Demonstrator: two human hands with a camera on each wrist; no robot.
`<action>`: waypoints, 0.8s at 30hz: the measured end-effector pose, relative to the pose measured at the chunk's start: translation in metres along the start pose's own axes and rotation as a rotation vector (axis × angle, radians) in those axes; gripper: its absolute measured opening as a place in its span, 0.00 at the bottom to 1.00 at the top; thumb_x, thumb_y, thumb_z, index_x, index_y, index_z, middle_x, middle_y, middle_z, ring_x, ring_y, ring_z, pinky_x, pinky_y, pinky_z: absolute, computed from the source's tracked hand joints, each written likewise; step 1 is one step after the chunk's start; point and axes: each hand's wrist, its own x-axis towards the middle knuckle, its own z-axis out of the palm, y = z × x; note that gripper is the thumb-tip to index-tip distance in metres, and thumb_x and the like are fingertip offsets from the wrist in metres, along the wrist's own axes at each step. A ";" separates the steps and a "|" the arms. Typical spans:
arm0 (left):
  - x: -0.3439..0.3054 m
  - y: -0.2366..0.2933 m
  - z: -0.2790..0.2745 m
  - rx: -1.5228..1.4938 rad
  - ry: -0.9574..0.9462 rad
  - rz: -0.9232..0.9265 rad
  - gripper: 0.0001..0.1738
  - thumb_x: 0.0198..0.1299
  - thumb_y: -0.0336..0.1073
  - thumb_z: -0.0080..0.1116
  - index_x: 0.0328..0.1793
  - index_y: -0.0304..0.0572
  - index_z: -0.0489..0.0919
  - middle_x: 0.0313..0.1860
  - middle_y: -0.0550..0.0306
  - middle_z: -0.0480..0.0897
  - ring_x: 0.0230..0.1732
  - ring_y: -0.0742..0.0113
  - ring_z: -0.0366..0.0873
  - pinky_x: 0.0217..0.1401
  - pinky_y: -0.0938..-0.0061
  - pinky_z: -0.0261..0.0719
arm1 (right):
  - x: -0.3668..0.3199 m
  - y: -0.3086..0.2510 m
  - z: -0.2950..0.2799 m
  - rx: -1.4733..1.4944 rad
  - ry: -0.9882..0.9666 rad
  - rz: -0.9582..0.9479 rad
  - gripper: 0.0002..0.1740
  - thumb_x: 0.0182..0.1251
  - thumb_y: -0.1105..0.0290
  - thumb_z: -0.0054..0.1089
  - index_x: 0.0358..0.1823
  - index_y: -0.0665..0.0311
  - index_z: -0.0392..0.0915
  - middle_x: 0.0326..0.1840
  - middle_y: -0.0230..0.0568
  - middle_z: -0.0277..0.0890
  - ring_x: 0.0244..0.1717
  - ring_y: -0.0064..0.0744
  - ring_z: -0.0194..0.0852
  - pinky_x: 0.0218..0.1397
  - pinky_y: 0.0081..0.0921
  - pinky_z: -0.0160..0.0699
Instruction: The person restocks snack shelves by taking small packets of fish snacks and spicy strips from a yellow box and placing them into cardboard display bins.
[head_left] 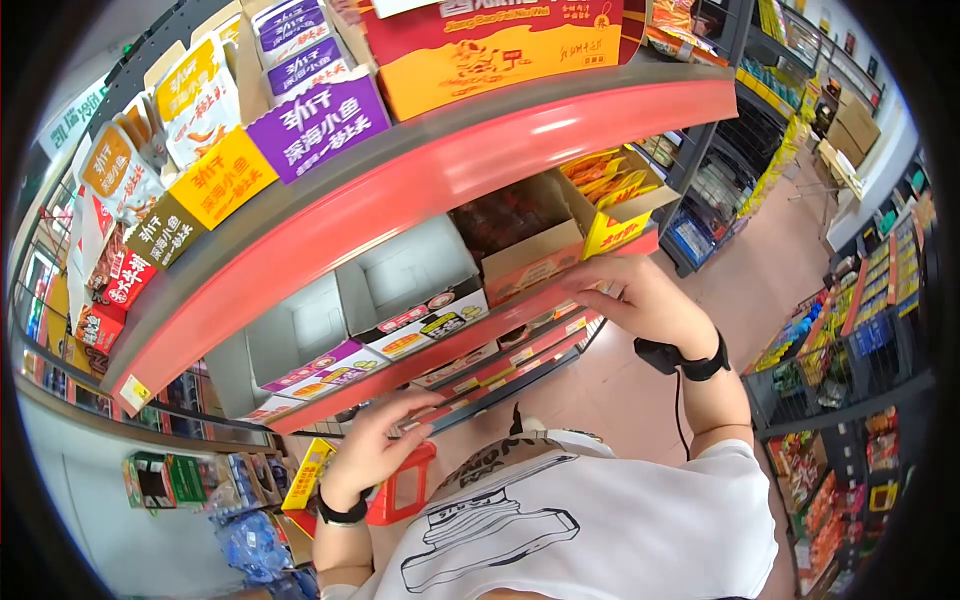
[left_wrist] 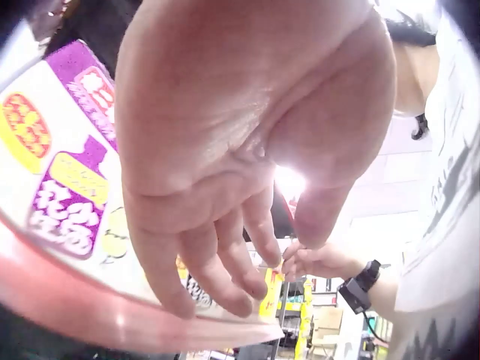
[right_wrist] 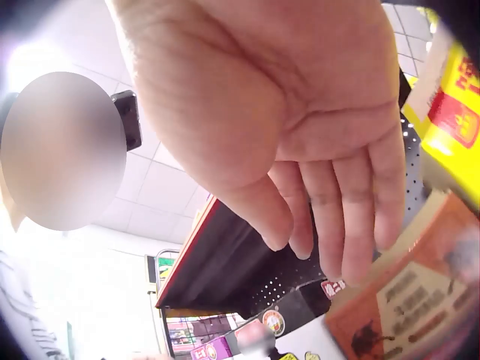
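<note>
My left hand [head_left: 380,440] hangs by the lower shelf's red front edge, fingers loosely bent and nothing in its palm. In the left wrist view a white and purple box front [left_wrist: 71,172] stands beside that hand. My right hand [head_left: 640,300] reaches to the right end of the same shelf, fingers nearly straight and holding nothing. Its fingertips overlap the orange front of a carton [right_wrist: 405,300] in the right wrist view. Behind them a yellow carton [head_left: 612,235] holds yellow packets. Left of these stand two open cartons, one purple-edged [head_left: 300,380] and one black-edged [head_left: 420,315], their pale insides showing.
The upper shelf's wide red edge [head_left: 440,165] juts out above, with purple [head_left: 320,125], yellow [head_left: 222,180] and red-orange [head_left: 500,65] snack boxes on it. A red basket [head_left: 405,485] is below my left hand. More stocked shelves [head_left: 850,330] line the aisle's right side.
</note>
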 end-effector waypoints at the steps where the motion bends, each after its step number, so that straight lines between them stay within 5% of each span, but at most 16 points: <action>1: 0.009 0.009 0.001 -0.024 -0.002 0.033 0.18 0.54 0.26 0.57 0.53 0.39 0.75 0.50 0.52 0.78 0.51 0.61 0.76 0.53 0.70 0.73 | 0.003 0.006 -0.009 -0.060 -0.009 -0.055 0.11 0.56 0.76 0.59 0.41 0.68 0.77 0.34 0.45 0.79 0.36 0.40 0.78 0.39 0.27 0.75; 4: 0.038 0.040 0.001 0.161 -0.006 0.206 0.17 0.55 0.30 0.57 0.52 0.40 0.76 0.51 0.49 0.78 0.51 0.52 0.75 0.53 0.67 0.73 | 0.019 -0.011 -0.043 -0.129 -0.160 0.019 0.13 0.55 0.80 0.58 0.43 0.68 0.77 0.40 0.45 0.78 0.42 0.39 0.77 0.45 0.28 0.74; 10: 0.098 0.076 0.029 0.328 0.011 0.397 0.20 0.54 0.32 0.57 0.55 0.38 0.74 0.58 0.46 0.72 0.58 0.50 0.71 0.58 0.64 0.70 | 0.068 -0.012 -0.054 -0.386 -0.346 -0.097 0.19 0.56 0.71 0.59 0.50 0.66 0.73 0.44 0.48 0.76 0.47 0.51 0.73 0.49 0.34 0.71; 15: 0.144 0.059 0.062 0.744 0.190 0.452 0.33 0.52 0.35 0.60 0.64 0.34 0.63 0.63 0.38 0.65 0.63 0.44 0.63 0.64 0.60 0.64 | 0.111 0.008 -0.044 -0.759 -0.494 -0.189 0.21 0.56 0.68 0.59 0.51 0.66 0.72 0.44 0.51 0.75 0.47 0.48 0.74 0.50 0.35 0.72; 17: 0.151 0.057 0.068 0.827 0.178 0.373 0.35 0.52 0.37 0.60 0.65 0.33 0.61 0.64 0.36 0.64 0.64 0.43 0.63 0.64 0.58 0.63 | 0.131 0.015 -0.037 -0.888 -0.543 -0.120 0.24 0.55 0.60 0.61 0.50 0.66 0.73 0.47 0.51 0.75 0.52 0.43 0.72 0.53 0.35 0.70; 24: 0.159 0.052 0.076 0.993 0.033 0.196 0.41 0.52 0.43 0.59 0.67 0.30 0.56 0.65 0.33 0.61 0.65 0.41 0.60 0.67 0.56 0.59 | 0.164 0.046 -0.007 -0.894 -0.620 -0.061 0.25 0.54 0.57 0.62 0.49 0.67 0.74 0.47 0.50 0.75 0.52 0.43 0.72 0.54 0.35 0.70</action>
